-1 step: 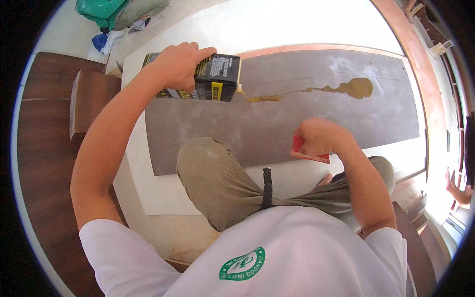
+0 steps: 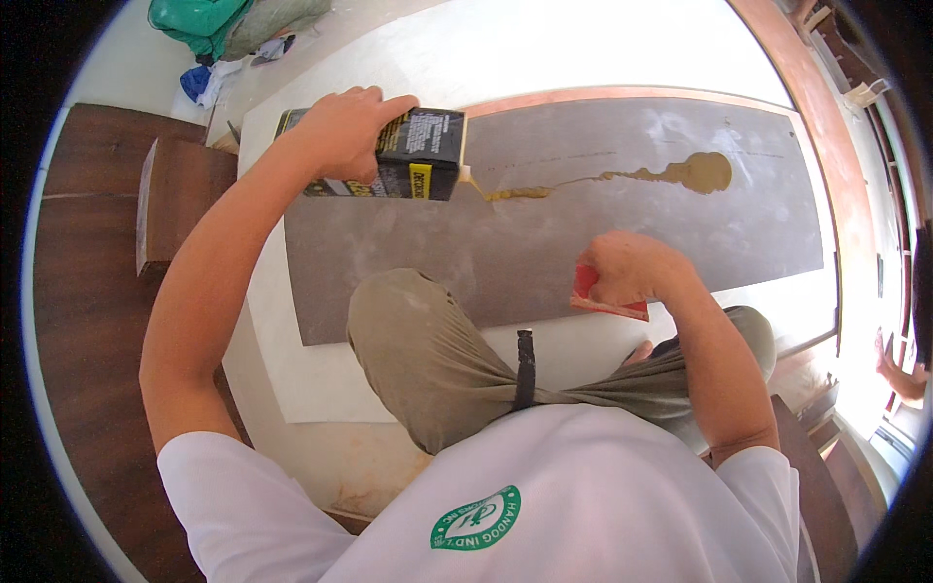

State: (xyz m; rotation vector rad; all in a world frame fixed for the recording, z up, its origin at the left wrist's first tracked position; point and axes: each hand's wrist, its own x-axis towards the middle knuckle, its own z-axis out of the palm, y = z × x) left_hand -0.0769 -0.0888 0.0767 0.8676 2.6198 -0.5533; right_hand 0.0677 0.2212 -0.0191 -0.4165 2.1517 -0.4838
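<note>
My left hand [image 2: 345, 136] grips a black rectangular can [image 2: 420, 155] with yellow markings, tipped onto its side above the left part of a grey-brown flat panel [image 2: 389, 253]. A thin yellowish-brown stream runs from the can's spout down to the panel. There the poured liquid [image 2: 707, 172] lies as a thick strip near the can, then a thin wavy line, ending in a round puddle to the right. Closed around a red flat spreader [image 2: 610, 303], my right hand [image 2: 632, 267] hovers by the panel's near edge, apart from the liquid.
White boards [image 2: 583, 49] lie under and beyond the panel. A dark brown board [image 2: 87, 282] and a brown box-shaped piece [image 2: 185, 199] stand at the left. Green cloth [image 2: 194, 21] lies far left. Another person's arm [image 2: 906, 381] shows at the right edge. My bent knee [image 2: 413, 335] is close to the panel.
The can and my left hand have shifted slightly left, and the stream's landing point has moved a little left with them. My right hand and the spreader look unchanged.
</note>
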